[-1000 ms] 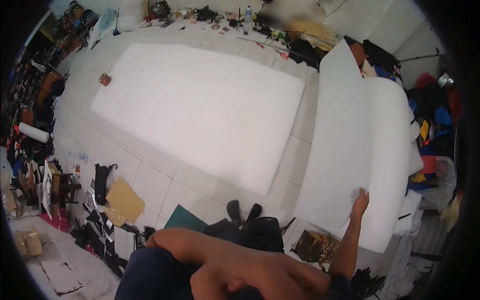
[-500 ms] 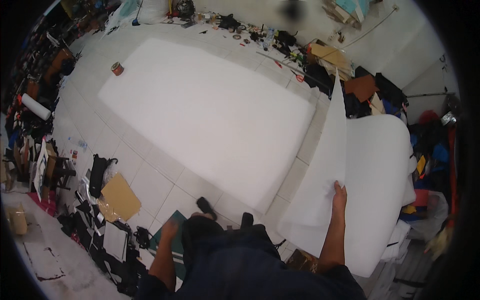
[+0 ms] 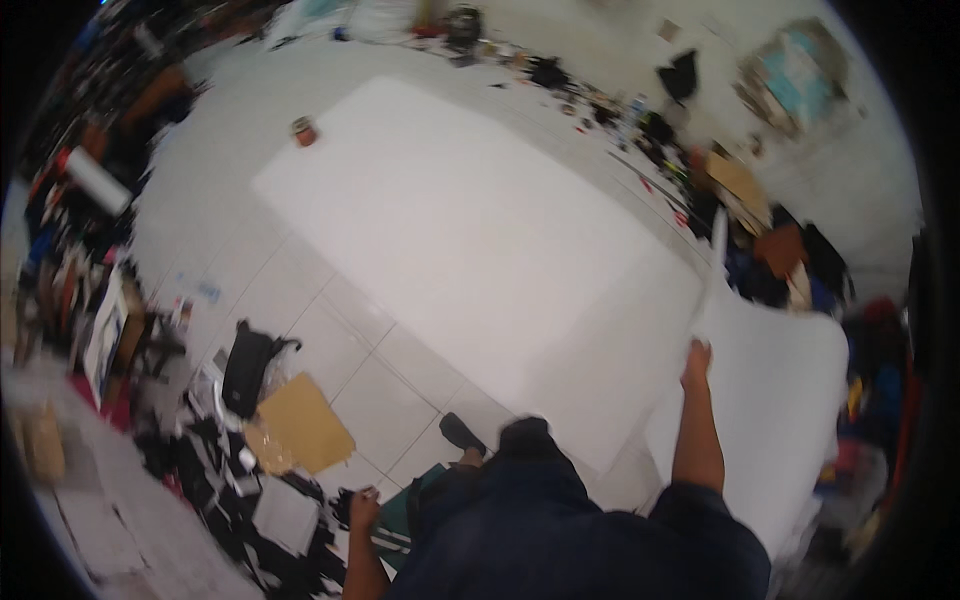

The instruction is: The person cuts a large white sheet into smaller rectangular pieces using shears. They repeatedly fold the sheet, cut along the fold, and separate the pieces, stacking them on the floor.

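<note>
The right hand [image 3: 697, 362] is closed on an edge of the white sheet [image 3: 775, 400], fingers wrapped over it with hardly any gap. From this hand the edge stands up and runs ahead to a narrow tip, while the rest of the sheet spreads to the right and back toward the person, its surface curving.

The left hand [image 3: 365, 510] is low and well apart from the sheet, its fingers partly curled; blur hides whether it has hold of anything. The green mat [image 3: 398, 508] is just beside it on the right, and a pale panel [image 3: 287, 515] lies near it on the left. Ahead of it and a little left is a tan board [image 3: 318, 428], with a black bag [image 3: 250, 370] beyond that. A dark-covered foot [image 3: 461, 432] is ahead and to its right.

To the left of the right hand and ahead of it, a large white slab [image 3: 460, 230] lies flat on the tiled floor [image 3: 395, 350]. A reddish tin [image 3: 303, 132] is at the slab's far left edge. Well ahead of the right hand are red-handled scissors [image 3: 681, 217], and past them cardboard [image 3: 740, 187] near the wall [image 3: 640, 55]. Far left of both hands is a white roll [image 3: 98, 183].
</note>
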A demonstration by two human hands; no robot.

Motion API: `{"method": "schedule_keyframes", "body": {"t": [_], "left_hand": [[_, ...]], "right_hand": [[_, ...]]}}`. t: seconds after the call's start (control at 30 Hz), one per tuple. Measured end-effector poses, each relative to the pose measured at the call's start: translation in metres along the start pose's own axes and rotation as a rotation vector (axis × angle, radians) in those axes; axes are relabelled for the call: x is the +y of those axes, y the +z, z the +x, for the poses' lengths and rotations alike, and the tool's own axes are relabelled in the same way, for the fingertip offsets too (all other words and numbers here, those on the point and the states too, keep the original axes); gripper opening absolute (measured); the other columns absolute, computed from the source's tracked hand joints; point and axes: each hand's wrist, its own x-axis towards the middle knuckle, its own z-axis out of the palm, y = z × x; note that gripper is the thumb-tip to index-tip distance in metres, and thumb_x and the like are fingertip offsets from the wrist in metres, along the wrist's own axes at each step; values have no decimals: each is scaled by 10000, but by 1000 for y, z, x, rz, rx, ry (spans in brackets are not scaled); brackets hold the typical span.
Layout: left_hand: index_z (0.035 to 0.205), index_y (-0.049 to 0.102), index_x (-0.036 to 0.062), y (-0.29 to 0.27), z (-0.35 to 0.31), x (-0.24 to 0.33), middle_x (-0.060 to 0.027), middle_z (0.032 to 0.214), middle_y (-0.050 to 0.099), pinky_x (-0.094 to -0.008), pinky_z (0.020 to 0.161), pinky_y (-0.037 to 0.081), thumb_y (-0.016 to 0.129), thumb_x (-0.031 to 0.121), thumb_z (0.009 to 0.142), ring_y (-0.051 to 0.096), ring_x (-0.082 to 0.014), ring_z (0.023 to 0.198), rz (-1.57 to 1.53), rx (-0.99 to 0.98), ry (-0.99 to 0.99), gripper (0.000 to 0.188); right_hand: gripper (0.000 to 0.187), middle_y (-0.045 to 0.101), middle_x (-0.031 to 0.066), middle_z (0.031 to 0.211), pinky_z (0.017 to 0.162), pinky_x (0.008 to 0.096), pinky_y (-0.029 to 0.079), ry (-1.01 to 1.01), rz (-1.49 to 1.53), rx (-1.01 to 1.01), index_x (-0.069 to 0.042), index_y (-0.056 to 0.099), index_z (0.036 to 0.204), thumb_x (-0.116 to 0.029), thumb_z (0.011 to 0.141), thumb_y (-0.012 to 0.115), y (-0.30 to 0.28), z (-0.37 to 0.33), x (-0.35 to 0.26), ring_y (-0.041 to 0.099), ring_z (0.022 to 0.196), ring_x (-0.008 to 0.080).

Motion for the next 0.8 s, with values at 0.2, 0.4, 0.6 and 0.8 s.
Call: {"method": "schedule_keyframes", "body": {"t": [0.2, 0.4, 0.6, 0.8], "left_hand": [[1329, 508, 29, -123, 117, 267, -92, 995, 614, -288, 699, 488, 518, 199, 954, 588, -159, 801, -254, 71, 391, 412], [1240, 574, -71, -250, 166, 363, -221, 1253, 594, -375, 979, 439, 528, 287, 947, 554, -314, 1146, 302, 34, 427, 465], [1236, 575, -71, -334, 299, 430, -224, 1252, 595, -386, 992, 436, 519, 293, 957, 554, -323, 1151, 472, -131, 401, 463], [1231, 576, -72, -437, 430, 496, -227, 1250, 596, -396, 1004, 433, 510, 299, 966, 553, -331, 1156, 554, -184, 476, 461]], "right_hand": [[585, 392, 178, 1464, 1177, 427, 203, -312, -982, -15, -71, 367, 1447, -372, 954, 458, 101, 49, -8, 315, 1385, 325], [566, 470, 237, 1399, 1065, 421, 375, -159, -475, 139, -24, 410, 1408, -332, 936, 473, 279, -47, -132, 446, 1302, 374], [545, 532, 239, 1325, 1040, 437, 391, -226, -517, 202, -16, 422, 1385, -335, 946, 472, 399, -68, -154, 495, 1239, 384], [543, 522, 237, 1342, 1037, 432, 392, -310, -389, 159, -23, 438, 1375, -355, 947, 479, 574, -134, -206, 482, 1260, 379]]}}
